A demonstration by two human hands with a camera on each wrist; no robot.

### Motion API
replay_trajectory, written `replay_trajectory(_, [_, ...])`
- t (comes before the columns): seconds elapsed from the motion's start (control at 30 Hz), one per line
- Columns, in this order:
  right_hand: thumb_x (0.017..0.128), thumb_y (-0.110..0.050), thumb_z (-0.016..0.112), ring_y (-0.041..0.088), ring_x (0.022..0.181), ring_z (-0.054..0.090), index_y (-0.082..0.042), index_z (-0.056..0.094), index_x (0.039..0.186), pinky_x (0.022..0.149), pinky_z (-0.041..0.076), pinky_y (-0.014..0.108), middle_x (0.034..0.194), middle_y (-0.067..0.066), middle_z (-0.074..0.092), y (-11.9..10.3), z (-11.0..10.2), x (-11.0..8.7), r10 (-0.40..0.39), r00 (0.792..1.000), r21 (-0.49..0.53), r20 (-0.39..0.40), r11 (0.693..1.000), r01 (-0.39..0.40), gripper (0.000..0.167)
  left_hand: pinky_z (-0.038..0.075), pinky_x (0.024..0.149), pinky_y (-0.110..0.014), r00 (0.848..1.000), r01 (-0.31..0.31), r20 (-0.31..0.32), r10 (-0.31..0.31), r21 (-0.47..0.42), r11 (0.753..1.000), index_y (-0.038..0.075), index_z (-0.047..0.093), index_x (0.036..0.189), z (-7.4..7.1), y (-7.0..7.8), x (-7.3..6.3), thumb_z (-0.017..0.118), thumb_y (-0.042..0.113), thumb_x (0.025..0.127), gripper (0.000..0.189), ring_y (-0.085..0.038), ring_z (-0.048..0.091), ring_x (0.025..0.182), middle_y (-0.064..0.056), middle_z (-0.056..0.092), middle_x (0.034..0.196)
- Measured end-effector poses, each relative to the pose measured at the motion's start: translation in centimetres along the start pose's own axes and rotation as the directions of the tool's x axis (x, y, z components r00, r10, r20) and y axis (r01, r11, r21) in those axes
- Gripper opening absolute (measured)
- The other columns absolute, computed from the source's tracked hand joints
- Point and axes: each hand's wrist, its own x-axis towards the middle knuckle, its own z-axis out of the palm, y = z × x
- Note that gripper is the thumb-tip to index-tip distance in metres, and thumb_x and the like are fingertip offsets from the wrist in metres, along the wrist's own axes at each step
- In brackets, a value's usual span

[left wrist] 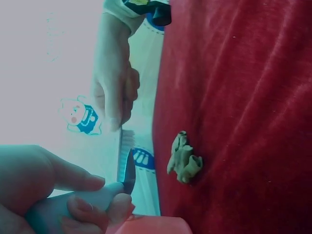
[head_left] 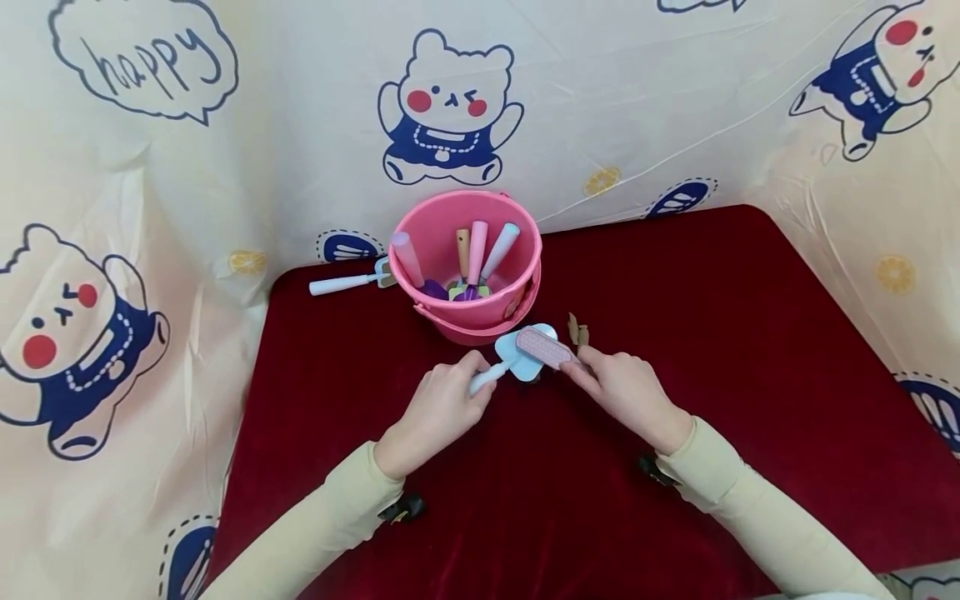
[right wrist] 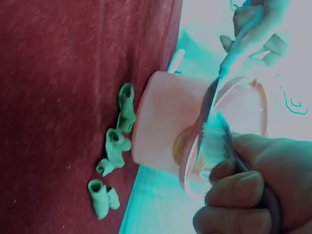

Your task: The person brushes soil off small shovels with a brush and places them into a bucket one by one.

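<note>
My left hand point(head_left: 442, 402) grips the pale handle of a small light-blue hand trowel point(head_left: 525, 371), blade pointing away over the table. My right hand point(head_left: 628, 393) holds a pink-backed brush point(head_left: 546, 347) by its handle. White bristles point(right wrist: 213, 141) face the trowel blade and meet it in the right wrist view. Both tools are held in front of a pink bucket point(right wrist: 163, 122). Small brown curled pieces point(head_left: 577, 331) lie on the cloth beyond the right fingers; several show, greenish, in the right wrist view point(right wrist: 100, 200).
Inside the bucket stand several tools, among them a pink handle point(head_left: 477, 250) and a light-blue handle point(head_left: 500, 250). Another light-handled tool point(head_left: 341, 285) lies left of the bucket. A dark red cloth point(head_left: 750, 375) covers the table, with a printed curtain point(head_left: 315, 108) behind it.
</note>
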Motion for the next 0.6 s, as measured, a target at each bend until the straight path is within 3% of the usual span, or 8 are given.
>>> replay_trajectory(0.13, [0.102,-0.027,0.068,0.008,0.046,0.032,-0.012,0.053,0.084,0.041,0.03,0.025,0.055,-0.006,0.038,0.6,-0.3,-0.1,0.014,0.997,-0.02,-0.082,1.0,-0.016,0.028,0.042,0.048,-0.026,0.999,0.033,0.017,-0.033,-0.008,0.999,0.007,0.064,0.104,-0.3,-0.1,-0.4,0.075,0.011,0.095,0.015,-0.009,0.047,0.049,0.003,0.055,0.064])
replay_trajectory(0.27, [0.104,-0.026,0.065,0.011,0.045,0.033,-0.011,0.05,0.082,0.041,0.031,0.029,0.056,-0.003,0.039,1.3,-0.9,-0.1,0.079,0.989,-0.007,-0.127,0.997,-0.08,0.03,0.044,0.048,-0.026,0.995,0.086,0.051,-0.083,-0.046,0.995,0.008,0.065,0.109,-1.1,-0.1,-0.9,0.075,0.013,0.095,0.018,-0.009,0.049,0.049,0.003,0.058,0.067])
replay_trajectory(0.43, [0.106,-0.027,0.062,0.012,0.045,0.034,-0.011,0.051,0.081,0.042,0.031,0.031,0.056,-0.002,0.039,1.9,-1.1,-0.3,0.141,0.983,0.013,-0.116,0.99,-0.141,0.031,0.048,0.053,-0.028,0.996,0.08,0.05,-0.075,-0.106,0.991,0.007,0.065,0.115,-3.0,0.2,-1.4,0.074,0.01,0.094,0.023,-0.009,0.053,0.056,-0.001,0.069,0.083])
replay_trajectory(0.6, [0.106,-0.03,0.061,0.009,0.044,0.032,-0.011,0.05,0.08,0.041,0.03,0.028,0.055,-0.003,0.039,2.1,-0.9,-0.6,0.16,0.985,0.048,-0.061,0.986,-0.158,0.034,0.049,0.055,-0.028,0.999,0.037,-0.001,-0.037,-0.122,0.992,0.006,0.062,0.121,-5.6,1.0,-1.6,0.071,0.005,0.091,0.032,-0.012,0.053,0.062,-0.003,0.068,0.091])
